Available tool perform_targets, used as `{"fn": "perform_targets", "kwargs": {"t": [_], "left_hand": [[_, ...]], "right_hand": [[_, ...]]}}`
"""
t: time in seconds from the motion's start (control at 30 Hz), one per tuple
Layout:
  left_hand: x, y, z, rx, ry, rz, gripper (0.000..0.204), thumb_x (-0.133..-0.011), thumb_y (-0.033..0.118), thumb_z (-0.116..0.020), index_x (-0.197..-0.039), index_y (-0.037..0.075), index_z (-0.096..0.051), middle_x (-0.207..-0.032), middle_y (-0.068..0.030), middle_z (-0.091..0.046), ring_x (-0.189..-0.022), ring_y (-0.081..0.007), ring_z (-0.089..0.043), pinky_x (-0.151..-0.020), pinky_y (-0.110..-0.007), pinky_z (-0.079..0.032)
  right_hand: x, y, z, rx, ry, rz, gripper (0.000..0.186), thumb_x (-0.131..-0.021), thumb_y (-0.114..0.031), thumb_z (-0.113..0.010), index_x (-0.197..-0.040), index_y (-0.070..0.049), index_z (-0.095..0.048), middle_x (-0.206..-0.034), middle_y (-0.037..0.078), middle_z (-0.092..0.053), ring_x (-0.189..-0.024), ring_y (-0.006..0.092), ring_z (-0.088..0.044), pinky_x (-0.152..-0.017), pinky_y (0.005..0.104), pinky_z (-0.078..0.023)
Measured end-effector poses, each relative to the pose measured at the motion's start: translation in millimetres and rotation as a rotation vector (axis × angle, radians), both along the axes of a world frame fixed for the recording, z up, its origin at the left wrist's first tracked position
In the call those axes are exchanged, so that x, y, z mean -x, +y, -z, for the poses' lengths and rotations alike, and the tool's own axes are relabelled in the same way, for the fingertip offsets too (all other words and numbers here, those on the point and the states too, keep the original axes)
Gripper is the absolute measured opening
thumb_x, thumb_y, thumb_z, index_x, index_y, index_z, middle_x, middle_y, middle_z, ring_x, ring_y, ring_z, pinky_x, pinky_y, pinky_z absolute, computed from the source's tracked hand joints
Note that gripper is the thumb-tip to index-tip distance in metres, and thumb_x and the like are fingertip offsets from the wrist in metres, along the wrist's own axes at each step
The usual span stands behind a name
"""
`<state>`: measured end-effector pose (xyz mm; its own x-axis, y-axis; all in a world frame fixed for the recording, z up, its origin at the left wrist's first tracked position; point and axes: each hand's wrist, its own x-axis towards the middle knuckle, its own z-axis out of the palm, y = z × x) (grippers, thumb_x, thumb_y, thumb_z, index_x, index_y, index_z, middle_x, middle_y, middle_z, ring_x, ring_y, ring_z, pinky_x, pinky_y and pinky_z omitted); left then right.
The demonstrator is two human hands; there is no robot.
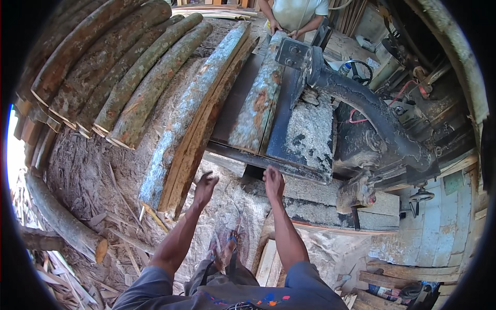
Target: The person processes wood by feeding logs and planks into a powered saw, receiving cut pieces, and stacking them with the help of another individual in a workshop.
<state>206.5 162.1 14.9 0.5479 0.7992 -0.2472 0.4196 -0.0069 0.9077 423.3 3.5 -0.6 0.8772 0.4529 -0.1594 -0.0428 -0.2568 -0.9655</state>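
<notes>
The log (258,101) lies just beyond the hands (205,188), left half spread, right (274,183) loosely curled.

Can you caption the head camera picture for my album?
Left hand and right hand near the machine table where a bark-covered log lies, another person's hands at its far end.

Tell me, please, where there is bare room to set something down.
Bare: the dark strip between the split timbers and the log on the machine table; a narrower strip between that log and the sawdust. Crowded: the left, with stacked logs.
</notes>
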Motion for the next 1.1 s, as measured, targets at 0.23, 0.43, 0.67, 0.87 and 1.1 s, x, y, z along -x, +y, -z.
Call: {"fn": "perform_targets", "kwargs": {"t": [0.23, 0.43, 0.67, 0.87, 1.1], "left_hand": [[-42.9, 21.1, -16.5, 0.454, -0.066, -0.029, 0.091, -0.077, 0.052, -0.068, -0.14, 0.003, -0.023, -0.121, -0.0192, -0.054, -0.109, -0.0309, -0.054, -0.091, -0.043, -0.044], [30.7, -38.5, -11.6, 0.716, -0.285, 0.004, 0.073, -0.085, 0.032, -0.066, -0.138, 0.002, -0.026, -0.126, -0.0143, -0.051, -0.102, -0.0259, -0.059, -0.077, -0.035, -0.055], [157.5, -127.5, -13.2, 0.763, -0.273, -0.088, 0.068, -0.086, 0.028, -0.065, -0.136, 0.002, -0.027, -0.129, -0.0146, -0.048, -0.102, -0.0231, -0.058, -0.075, -0.034, -0.056], [273.9, -194.7, -16.9, 0.753, -0.325, -0.022, 0.054, -0.088, 0.025, -0.062, -0.131, 0.009, -0.034, -0.117, -0.0056, -0.053, -0.089, -0.0175, -0.06, -0.068, -0.032, -0.056], [403.8, -277.1, -38.1, 0.771, -0.326, -0.034, 0.05, -0.09, 0.023, -0.06, -0.13, 0.007, -0.034, -0.121, -0.0084, -0.051, -0.093, -0.0185, -0.059, -0.073, -0.036, -0.055]], "right_hand": [[13.2, 35.8, -26.2, 0.222, -0.117, -0.026, 0.058, -0.089, -0.038, -0.058, -0.125, 0.006, -0.044, -0.109, 0.022, -0.06, -0.097, 0.0298, -0.062, -0.08, 0.0369, -0.049], [129.7, -26.8, -27.0, 0.023, 0.342, 0.015, 0.05, -0.092, -0.038, -0.053, -0.124, 0.0, -0.046, -0.103, 0.014, -0.058, -0.083, 0.0224, -0.062, -0.056, 0.0298, -0.058], [255.4, -117.5, 22.8, 0.033, 0.21, 0.03, 0.048, -0.092, -0.037, -0.053, -0.124, -0.001, -0.046, -0.1, 0.011, -0.058, -0.079, 0.0179, -0.06, -0.056, 0.0295, -0.058], [373.4, -186.5, 6.9, 0.153, 0.082, 0.036, 0.055, -0.091, -0.046, -0.051, -0.122, -0.001, -0.05, -0.105, 0.019, -0.06, -0.097, 0.0317, -0.058, -0.078, 0.0383, -0.048], [504.2, -268.4, -31.0, 0.128, 0.111, 0.026, 0.048, -0.091, -0.041, -0.054, -0.116, 0.001, -0.054, -0.1, 0.017, -0.062, -0.095, 0.0288, -0.06, -0.081, 0.0363, -0.046]]}}
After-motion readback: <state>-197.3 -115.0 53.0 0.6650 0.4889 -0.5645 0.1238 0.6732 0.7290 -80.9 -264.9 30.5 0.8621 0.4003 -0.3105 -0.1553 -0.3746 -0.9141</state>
